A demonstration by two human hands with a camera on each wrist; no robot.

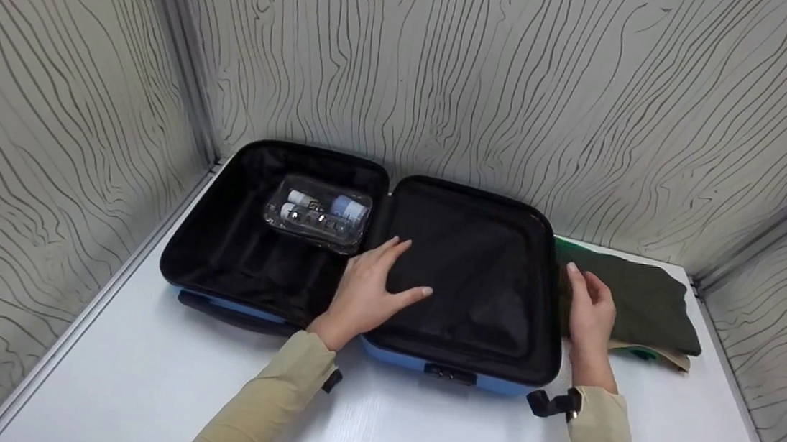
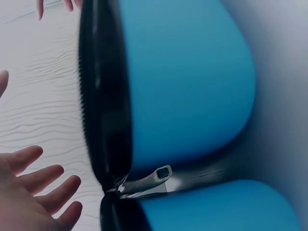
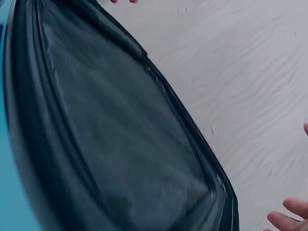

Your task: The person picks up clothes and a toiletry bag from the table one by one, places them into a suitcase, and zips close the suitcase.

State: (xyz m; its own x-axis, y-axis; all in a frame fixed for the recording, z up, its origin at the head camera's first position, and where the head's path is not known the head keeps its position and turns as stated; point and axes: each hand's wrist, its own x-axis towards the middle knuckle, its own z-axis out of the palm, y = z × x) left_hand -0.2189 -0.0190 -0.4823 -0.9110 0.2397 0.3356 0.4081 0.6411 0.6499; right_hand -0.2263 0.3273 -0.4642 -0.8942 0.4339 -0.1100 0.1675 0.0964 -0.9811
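An open blue suitcase with black lining (image 1: pixel 246 250) lies spread on the table, its two halves side by side. My left hand (image 1: pixel 369 284) hovers over the middle, fingers extended and thumb apart, overlapping the right half's black lining panel (image 1: pixel 468 271). In the left wrist view its fingers (image 2: pixel 53 190) are spread beside the blue shell (image 2: pixel 187 82), holding nothing. At the suitcase's right edge is my right hand (image 1: pixel 592 316), fingers loosely bent and nothing seen in them. It overlaps a folded dark green cloth (image 1: pixel 653 300). Its fingertips (image 3: pixel 284 221) show at the right wrist view's lower right.
In the left half sits a clear pouch (image 1: pixel 313 235) lettered TRAVEL, with small bottles inside. Beneath the dark green cloth, edges of tan fabric (image 1: pixel 672 360) and brighter green show. Wood-patterned walls (image 1: pixel 393 69) enclose the white table (image 1: pixel 408 439) at the back and sides.
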